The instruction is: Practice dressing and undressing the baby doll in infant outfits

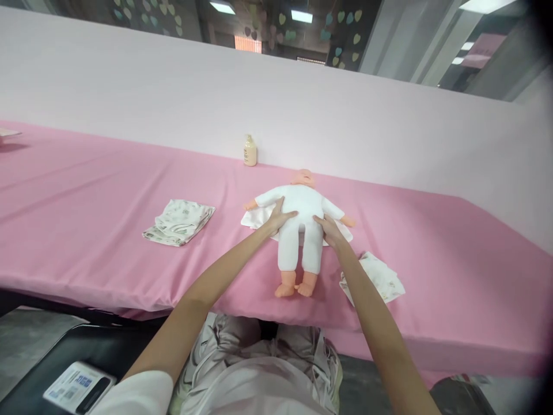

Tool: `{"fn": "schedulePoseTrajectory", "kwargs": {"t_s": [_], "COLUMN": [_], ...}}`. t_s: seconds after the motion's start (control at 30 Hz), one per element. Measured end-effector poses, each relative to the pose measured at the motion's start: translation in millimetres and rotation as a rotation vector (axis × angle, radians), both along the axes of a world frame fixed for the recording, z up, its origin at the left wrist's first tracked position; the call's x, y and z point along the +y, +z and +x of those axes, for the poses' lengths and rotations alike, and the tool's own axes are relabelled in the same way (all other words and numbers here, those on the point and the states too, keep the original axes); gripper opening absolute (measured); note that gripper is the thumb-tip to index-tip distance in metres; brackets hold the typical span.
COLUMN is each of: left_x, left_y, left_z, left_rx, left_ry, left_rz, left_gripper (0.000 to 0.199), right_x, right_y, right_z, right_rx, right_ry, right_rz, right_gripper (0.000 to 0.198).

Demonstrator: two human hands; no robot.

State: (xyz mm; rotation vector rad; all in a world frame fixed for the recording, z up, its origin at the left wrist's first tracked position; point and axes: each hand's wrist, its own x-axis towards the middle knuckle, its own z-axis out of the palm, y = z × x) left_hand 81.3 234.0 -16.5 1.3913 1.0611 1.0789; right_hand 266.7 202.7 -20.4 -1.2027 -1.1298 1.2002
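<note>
A baby doll [302,202] with a white cloth body lies on its back on the pink-covered table, its head toward the wall and its bare feet toward me. My left hand [280,219] grips the doll's side at the waist, thumb across the front. On the opposite hip, my right hand [329,229] holds it the same way. The fingers of both hands are partly hidden at the doll's sides. Beneath the doll, a white cloth [256,218] shows on either side. A folded patterned cloth [382,275] lies close to my right forearm, which partly covers it.
Another folded patterned cloth [179,223] lies to the left on the pink table cover [108,213]. A cream pump bottle [250,153] stands by the white wall [173,92]. At lower left, a white card-like item [78,386] rests on a black seat [38,369].
</note>
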Motion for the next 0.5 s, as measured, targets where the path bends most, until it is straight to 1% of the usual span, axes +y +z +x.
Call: {"fn": "schedulePoseTrajectory", "kwargs": {"t_s": [0.13, 0.17, 0.27, 0.33, 0.37, 0.4, 0.43, 0.47, 0.5], "left_x": [2, 3, 7, 11, 14, 17, 21, 25, 30], "left_y": [-16.9, -21.7, -33.6, -36.9, -36.8, -35.6, -33.5, -30.6, -27.3], "left_z": [1, 1, 1, -2, -4, -8, -12, -18, -24], "left_rx": [0.037, 0.054, 0.139, 0.192, 0.213, 0.232, 0.253, 0.272, 0.285], "left_ry": [0.031, 0.032, 0.057, 0.126, 0.166, 0.205, 0.247, 0.289, 0.329], "left_rz": [-0.01, -0.006, 0.051, 0.112, 0.141, 0.171, 0.205, 0.237, 0.263], "left_gripper": [0.073, 0.071, 0.067, 0.069, 0.068, 0.062, 0.051, 0.039, 0.03], "right_x": [-1, -1, 3, 10, 15, 20, 26, 32, 39], "right_y": [-6, -8, -10, -8, -6, -4, -1, 3, 5], "right_z": [-3, -3, -3, -6, -10, -15, -23, -32, -44], "right_rx": [-0.024, -0.065, -0.297, -0.418, -0.456, -0.511, -0.6, -0.717, -0.855], "right_ry": [0.019, 0.004, -0.119, -0.238, -0.293, -0.336, -0.364, -0.362, -0.324], "right_rz": [-0.002, -0.002, -0.015, -0.008, 0.02, 0.076, 0.157, 0.253, 0.348], "right_gripper": [0.028, 0.027, 0.03, 0.042, 0.05, 0.055, 0.057, 0.056, 0.052]}}
